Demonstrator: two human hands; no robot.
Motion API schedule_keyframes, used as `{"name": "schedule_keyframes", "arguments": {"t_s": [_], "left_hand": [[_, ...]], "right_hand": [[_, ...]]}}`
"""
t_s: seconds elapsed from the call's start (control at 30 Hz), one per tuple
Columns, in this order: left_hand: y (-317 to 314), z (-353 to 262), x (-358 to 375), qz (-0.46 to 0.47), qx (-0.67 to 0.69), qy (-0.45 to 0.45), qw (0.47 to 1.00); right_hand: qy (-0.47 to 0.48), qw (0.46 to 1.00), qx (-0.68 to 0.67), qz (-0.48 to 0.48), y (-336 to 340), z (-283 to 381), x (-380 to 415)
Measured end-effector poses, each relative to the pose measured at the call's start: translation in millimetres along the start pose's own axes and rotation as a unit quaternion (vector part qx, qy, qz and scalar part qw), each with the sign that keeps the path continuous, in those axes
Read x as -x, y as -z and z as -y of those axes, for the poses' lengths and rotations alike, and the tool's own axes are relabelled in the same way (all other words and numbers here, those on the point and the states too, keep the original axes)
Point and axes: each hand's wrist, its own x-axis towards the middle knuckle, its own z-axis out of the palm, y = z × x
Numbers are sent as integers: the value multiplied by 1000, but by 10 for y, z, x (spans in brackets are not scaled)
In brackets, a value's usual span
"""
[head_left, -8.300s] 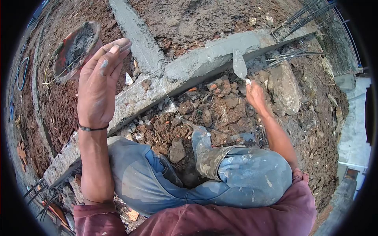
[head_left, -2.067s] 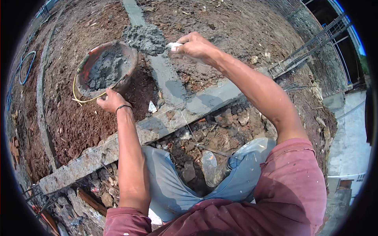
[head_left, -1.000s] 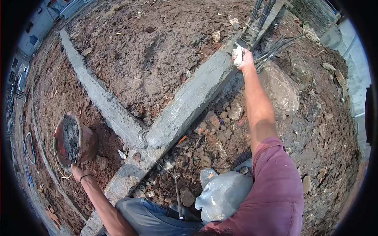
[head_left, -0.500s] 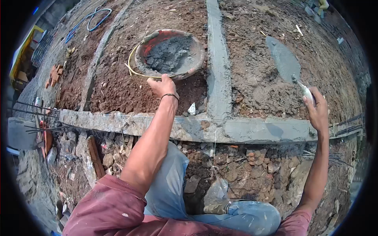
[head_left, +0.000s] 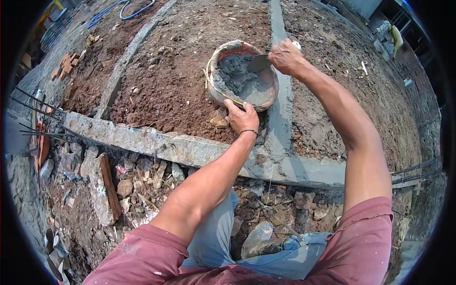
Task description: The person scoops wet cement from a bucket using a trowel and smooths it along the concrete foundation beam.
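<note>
A round mortar tub (head_left: 220,95) with a reddish inner wall stands tilted on the soil, against the cement-coated beam on its right. Wet grey mortar (head_left: 233,76) lies inside it. My left hand (head_left: 241,117) grips the tub's near rim, thumb and fingers closed over the edge. Wrapped round its handle, my right hand (head_left: 286,58) holds a trowel (head_left: 259,63) above the tub's right side. The trowel's blade points left and its tip reaches into the mortar; most of the handle is hidden by my fingers.
A low concrete beam (head_left: 190,151) crosses in front of me, joined by a smooth beam (head_left: 281,118) running away. Rubble and a broken brick-and-mortar chunk (head_left: 105,187) lie nearby. Steel bars (head_left: 35,102) stick out at left. Brick pieces (head_left: 65,65) and a blue hose (head_left: 107,12) lie farther off.
My right hand has swung left with the trowel, from over the right-hand soil into the tub. The tub has shifted toward the smooth beam and tilted, my left hand still on its rim.
</note>
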Motion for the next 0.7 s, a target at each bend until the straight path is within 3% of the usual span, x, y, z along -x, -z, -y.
{"name": "schedule_keyframes", "arguments": {"t_s": [0.17, 0.2, 0.3, 0.43, 0.7], "left_hand": [[-57, 16, 99, 40, -27, 22, 999], [-74, 33, 110, 35, -22, 15, 999], [-97, 63, 122, 28, -17, 12, 999], [-133, 75, 93, 30, 7, 1, 1000], [-149, 110, 129, 39, 14, 19, 999]], "right_hand": [[-9, 980, -189, 65, -494, 482, 271], [-31, 967, -253, -25, -791, 549, 354], [-58, 967, -246, 44, -605, 551, 620], [-65, 953, -293, 41, -365, 498, 830], [-86, 892, -424, 132, -116, 715, 658]]}}
